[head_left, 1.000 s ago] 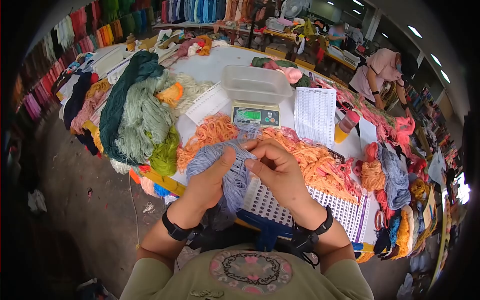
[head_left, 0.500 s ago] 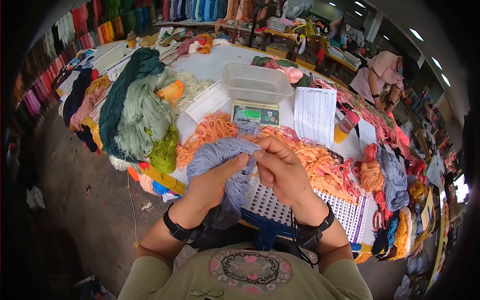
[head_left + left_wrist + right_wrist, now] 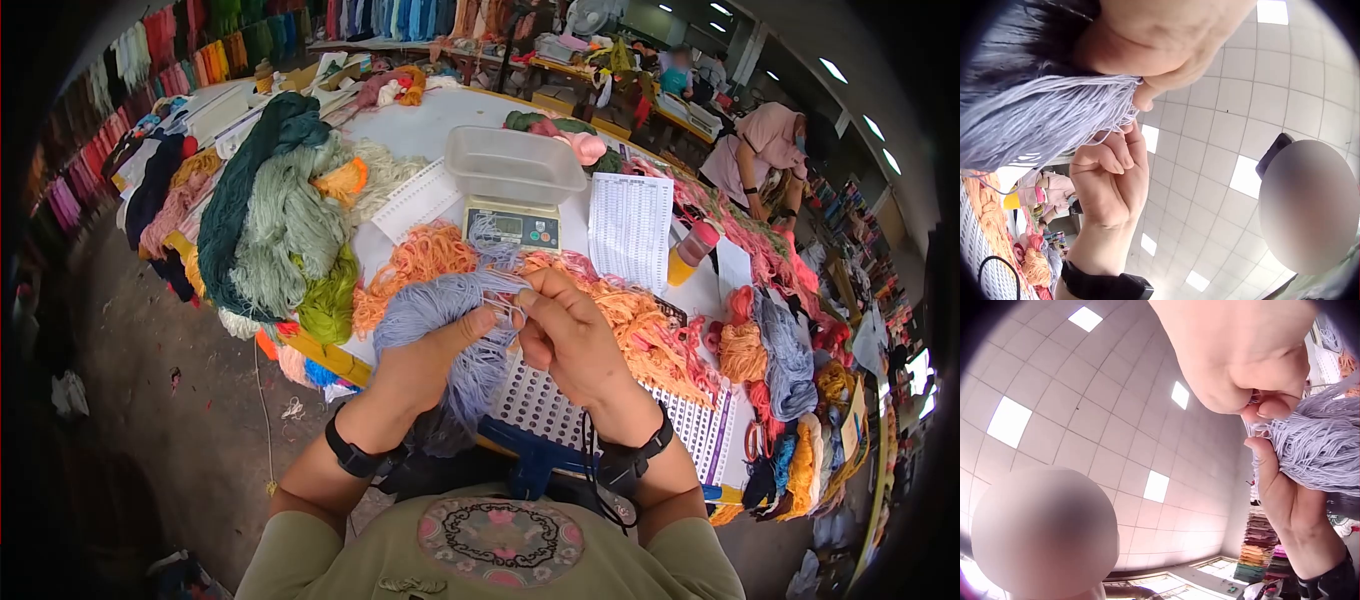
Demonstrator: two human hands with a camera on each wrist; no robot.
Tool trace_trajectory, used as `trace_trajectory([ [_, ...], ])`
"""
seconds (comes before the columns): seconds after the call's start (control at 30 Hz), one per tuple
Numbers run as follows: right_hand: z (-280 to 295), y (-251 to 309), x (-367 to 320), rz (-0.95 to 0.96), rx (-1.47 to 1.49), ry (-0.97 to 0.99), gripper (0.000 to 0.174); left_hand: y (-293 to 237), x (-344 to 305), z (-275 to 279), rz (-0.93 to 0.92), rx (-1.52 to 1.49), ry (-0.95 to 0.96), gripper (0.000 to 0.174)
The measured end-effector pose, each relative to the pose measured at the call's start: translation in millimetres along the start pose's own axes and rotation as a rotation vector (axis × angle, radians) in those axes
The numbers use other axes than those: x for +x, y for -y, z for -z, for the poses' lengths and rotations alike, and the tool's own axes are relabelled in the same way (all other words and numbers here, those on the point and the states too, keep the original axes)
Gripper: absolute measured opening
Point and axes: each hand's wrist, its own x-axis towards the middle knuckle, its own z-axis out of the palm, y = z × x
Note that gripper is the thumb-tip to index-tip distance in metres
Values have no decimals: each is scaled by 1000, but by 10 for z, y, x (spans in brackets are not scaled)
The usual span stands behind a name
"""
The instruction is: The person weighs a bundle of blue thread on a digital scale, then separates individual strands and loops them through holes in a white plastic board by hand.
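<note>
A bundle of lavender-blue yarn [image 3: 430,305] hangs from my left hand [image 3: 430,365], whose thumb lies across its top and grips it. In the left wrist view the yarn [image 3: 1054,115] spreads out in many loose strands. My right hand [image 3: 575,340] pinches a few strands at the right end of the bundle between thumb and forefinger, close to the left thumb. In the right wrist view the right fingertips [image 3: 1272,407] press together just above the left thumb [image 3: 1262,450]. The left fingers are hidden beneath the yarn.
Behind the hands stands a digital scale [image 3: 510,226] with a clear plastic tub [image 3: 515,168]. Orange yarn [image 3: 640,335] lies over a perforated white board [image 3: 530,405]. Green skeins [image 3: 290,220] are heaped on the left; a printed sheet [image 3: 630,230] and a bottle [image 3: 693,253] stand right.
My right hand has shifted slightly right, drawing pinched strands out from the bundle, and its fingers have closed tighter together. The left hand keeps its hold on the yarn.
</note>
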Motion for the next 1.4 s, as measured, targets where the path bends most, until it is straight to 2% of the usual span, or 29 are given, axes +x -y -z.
trace_trajectory([
  [0.13,-32,13,-3,8,-202,14,7,11,25,6,-31,-2,-57,31],
  [0.23,-84,57,-20,145,-522,57,8,-3,17,-12,-18,9,-26,30],
  [0.33,-25,46,-9,82,-367,36,7,-26,-4,-49,-52,51,-27,29],
  [0.4,25,42,7,34,-119,18,6,-60,-37,-52,8,128,-26,29],
  [0.43,26,52,2,34,-119,19,6,-36,-45,-28,7,128,-27,29],
  [0.5,19,75,-11,-71,42,120,8,33,-47,37,127,-36,-136,31],
  [0.53,21,62,0,-72,41,120,8,26,-42,47,127,-38,-137,31],
  [0.6,28,15,33,-56,-163,166,10,15,-20,69,58,-176,-39,33],
  [0.73,-24,65,33,-86,-144,129,12,40,33,107,127,-359,77,34],
  [0.8,-33,37,40,7,-248,92,13,53,27,26,41,-123,-81,33],
  [0.83,-20,15,39,7,-248,91,13,71,33,19,42,-124,-80,33],
  [0.9,12,-37,40,31,-261,48,14,104,46,17,-110,69,-89,28],
  [0.93,15,-46,38,31,-262,48,14,89,30,7,-110,68,-89,28],
  [1.0,16,-60,35,94,-162,25,17,28,-22,-18,16,20,-53,28],
  [1.03,22,-51,32,97,-159,21,17,71,-20,35,20,22,-50,28],
  [1.1,51,-4,19,-6,49,111,19,199,-1,198,41,-101,-13,26],
  [1.13,64,15,21,-11,50,108,19,221,-14,269,45,-104,-15,26],
  [1.2,84,30,25,-218,-51,335,21,197,-31,412,46,-31,131,25],
  [1.23,146,15,7,-234,-129,265,19,-50,-6,363,376,-227,170,28],
  [1.27,241,61,-29,-240,-129,265,19,-125,-66,442,489,-313,258,25],
  [1.3,380,141,-75,-155,-85,199,18,-197,-148,576,600,-403,345,23],
  [1.37,717,313,-167,-23,15,108,16,-402,-465,994,223,-374,226,20],
  [1.4,909,382,-233,19,73,81,16,-637,-567,1141,59,-439,108,19],
])
